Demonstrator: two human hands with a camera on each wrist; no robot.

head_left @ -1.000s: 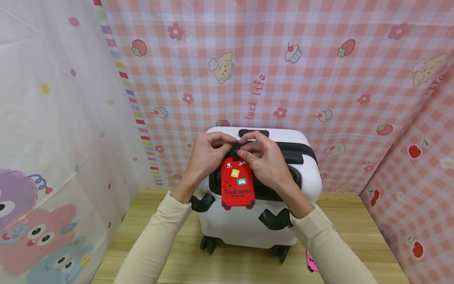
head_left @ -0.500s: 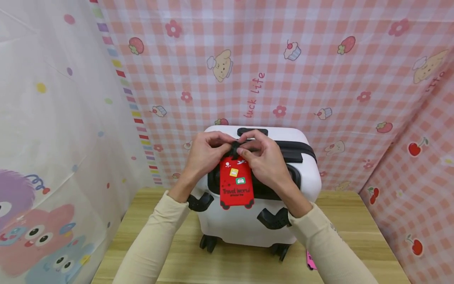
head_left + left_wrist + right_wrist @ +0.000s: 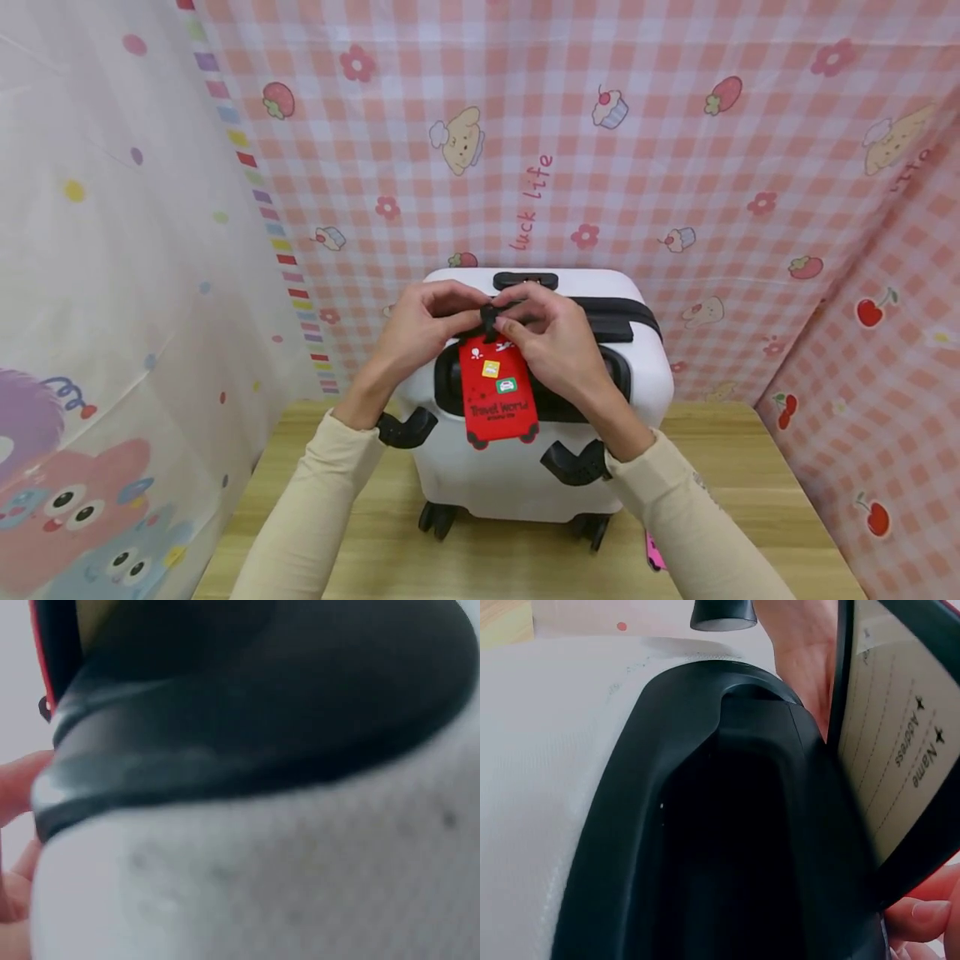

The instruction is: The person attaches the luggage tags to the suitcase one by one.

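The handle recess [image 3: 553, 402] of the suitcase [image 3: 517, 479] is partly blocked by the red tag [image 3: 498, 393] and right hand [image 3: 561, 342]. Room is found above the table [image 3: 720, 450] right of the suitcase; behind, reach is limited by the checked curtain [image 3: 525, 100].

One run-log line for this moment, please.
left hand, right hand: pinch black strap | red tag: hangs before white suitcase | pink tag: partly hidden by right sleeve

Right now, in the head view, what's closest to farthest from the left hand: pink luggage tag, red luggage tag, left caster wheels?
1. Red luggage tag: just right of left hand.
2. Left caster wheels: under the suitcase.
3. Pink luggage tag: right, on the table.
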